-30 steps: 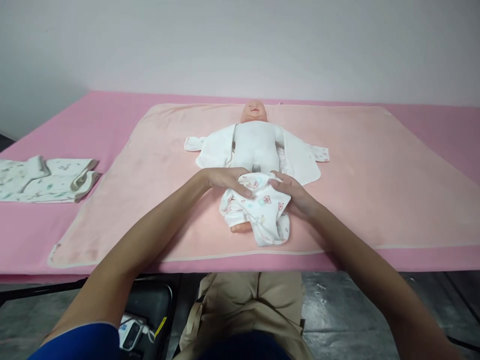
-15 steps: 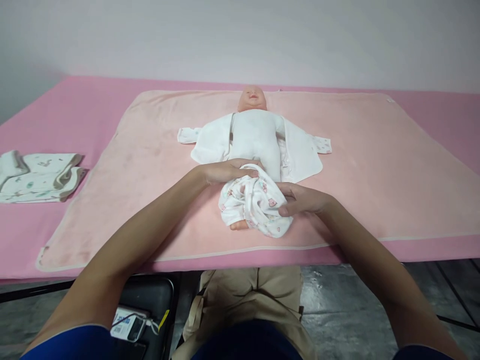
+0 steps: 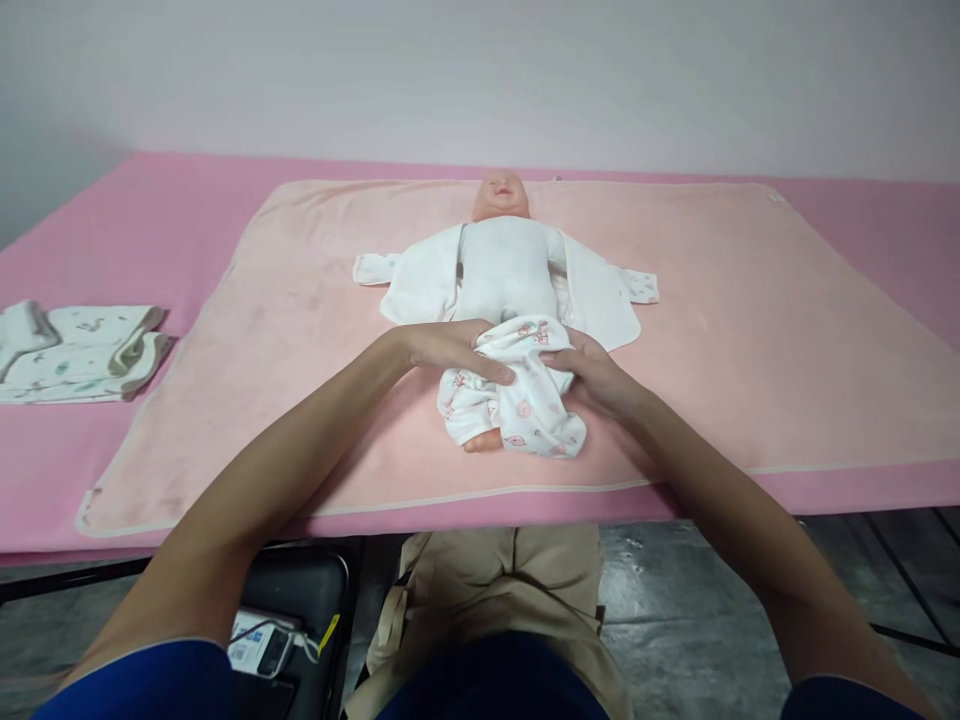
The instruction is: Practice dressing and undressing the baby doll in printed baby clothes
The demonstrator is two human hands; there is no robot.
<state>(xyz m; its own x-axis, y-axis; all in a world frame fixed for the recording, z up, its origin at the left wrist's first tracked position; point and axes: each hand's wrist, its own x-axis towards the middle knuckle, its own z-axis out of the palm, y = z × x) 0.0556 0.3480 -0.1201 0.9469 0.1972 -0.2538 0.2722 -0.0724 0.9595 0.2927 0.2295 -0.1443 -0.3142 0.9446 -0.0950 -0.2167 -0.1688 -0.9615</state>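
A baby doll lies on its back, head away from me, its white jacket spread open on both sides. White baby pants with a pink print are bunched around the doll's legs, and one foot pokes out at the left cuff. My left hand grips the left side of the pants, thumb on top and fingers behind the cloth. On the other side, my right hand pinches the pants near the waistband, its fingers partly hidden under the fabric.
Under the doll a peach blanket covers much of the pink table. Folded printed baby clothes lie at the left. Below the front edge, a black chair holds a white boxed device with a cable.
Both hands have moved the pants' upper edge away from me, up towards the doll's belly. The right hand has shifted forward along the cloth, and the pants hang less twisted.
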